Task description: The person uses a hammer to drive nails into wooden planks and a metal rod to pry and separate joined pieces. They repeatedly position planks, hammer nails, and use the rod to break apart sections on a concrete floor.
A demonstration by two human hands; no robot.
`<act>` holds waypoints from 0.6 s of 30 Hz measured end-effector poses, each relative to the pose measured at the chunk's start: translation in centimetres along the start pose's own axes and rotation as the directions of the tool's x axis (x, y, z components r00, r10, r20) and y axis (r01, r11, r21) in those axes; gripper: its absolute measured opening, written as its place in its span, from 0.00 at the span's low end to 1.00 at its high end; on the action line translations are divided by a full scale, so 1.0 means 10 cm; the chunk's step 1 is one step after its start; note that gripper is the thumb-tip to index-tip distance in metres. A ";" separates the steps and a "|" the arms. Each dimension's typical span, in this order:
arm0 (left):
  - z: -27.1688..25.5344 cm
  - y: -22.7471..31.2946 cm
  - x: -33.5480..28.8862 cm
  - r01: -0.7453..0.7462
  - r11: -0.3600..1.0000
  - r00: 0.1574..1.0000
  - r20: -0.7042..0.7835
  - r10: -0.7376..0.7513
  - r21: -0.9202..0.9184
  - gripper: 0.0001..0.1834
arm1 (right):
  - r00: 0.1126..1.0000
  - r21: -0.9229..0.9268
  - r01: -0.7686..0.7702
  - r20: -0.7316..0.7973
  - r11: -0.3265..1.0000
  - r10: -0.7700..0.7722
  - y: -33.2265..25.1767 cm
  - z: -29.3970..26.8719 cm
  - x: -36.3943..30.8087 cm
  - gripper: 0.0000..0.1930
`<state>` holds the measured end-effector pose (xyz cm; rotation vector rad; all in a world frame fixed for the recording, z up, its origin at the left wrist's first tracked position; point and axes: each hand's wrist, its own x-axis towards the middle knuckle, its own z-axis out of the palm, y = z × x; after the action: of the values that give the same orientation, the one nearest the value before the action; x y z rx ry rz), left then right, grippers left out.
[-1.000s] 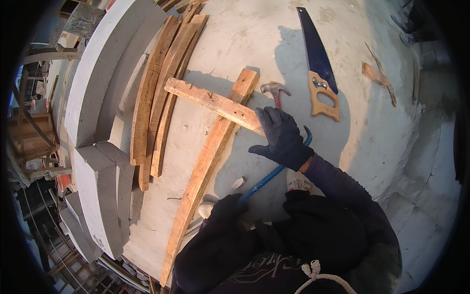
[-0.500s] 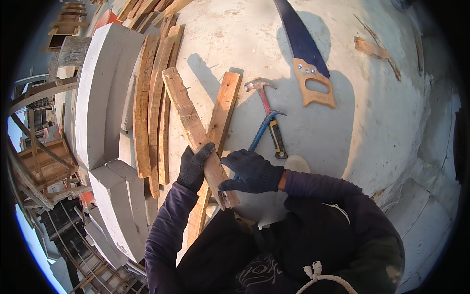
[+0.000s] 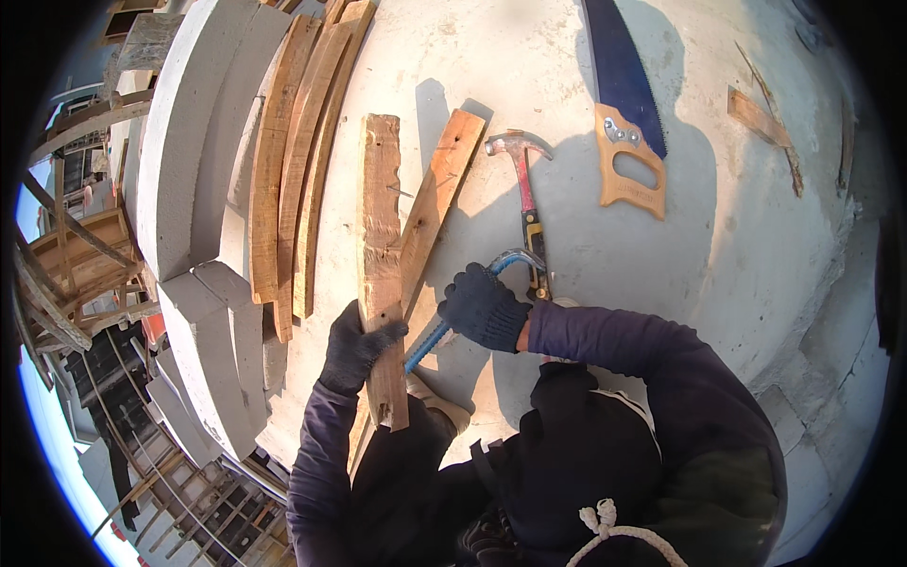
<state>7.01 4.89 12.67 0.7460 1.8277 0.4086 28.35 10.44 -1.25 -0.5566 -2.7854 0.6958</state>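
Note:
Gloved in dark knit, my left hand (image 3: 357, 352) is closed around the lower part of a short wooden plank (image 3: 382, 217). Thin nails (image 3: 402, 192) stick out of the plank's right side near its upper part. A second plank (image 3: 444, 170) lies slanted beneath it on the floor. My right hand (image 3: 484, 307), also gloved, grips a blue pry bar (image 3: 427, 346) near its hooked end; the other end reaches down toward the held plank, and I cannot tell whether they touch. Just beyond the right hand lies a claw hammer (image 3: 522, 180) with a red and black handle.
A handsaw (image 3: 631, 170) with a wooden handle rests on the concrete floor (image 3: 605, 274) at far right. Several long boards (image 3: 293, 189) lie on the left, beside pale blocks (image 3: 175, 170). Wood scraps (image 3: 761, 121) are at the far right.
The held plank has swung to a more upright position in view. My right hand has moved off the plank's lower end, and the pry bar's hook now shows above it.

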 end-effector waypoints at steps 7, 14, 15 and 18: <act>0.00 -0.24 -0.10 -0.058 0.998 0.998 0.003 0.058 0.032 0.34 | 0.977 0.503 0.016 0.177 0.864 -0.121 -0.92 0.68 -0.04 0.11; -0.18 -0.55 -0.07 -0.173 0.984 0.974 0.143 0.178 -0.051 0.41 | 0.906 0.407 -0.397 0.029 0.823 0.423 0.12 -0.09 -0.54 0.16; -0.15 -0.57 -0.04 -0.191 0.982 0.970 0.148 0.191 -0.014 0.40 | 0.815 0.344 -0.518 -0.081 0.783 0.574 0.30 -0.15 -0.63 0.19; -0.04 -0.64 0.06 -0.244 0.948 0.962 0.171 0.211 0.206 0.39 | 0.650 0.282 -0.667 -0.232 0.690 0.724 0.58 -0.15 -0.76 0.33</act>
<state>4.58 0.51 8.57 1.1233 1.6700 0.2875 37.42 12.64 -3.66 -1.5965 -2.1067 0.8648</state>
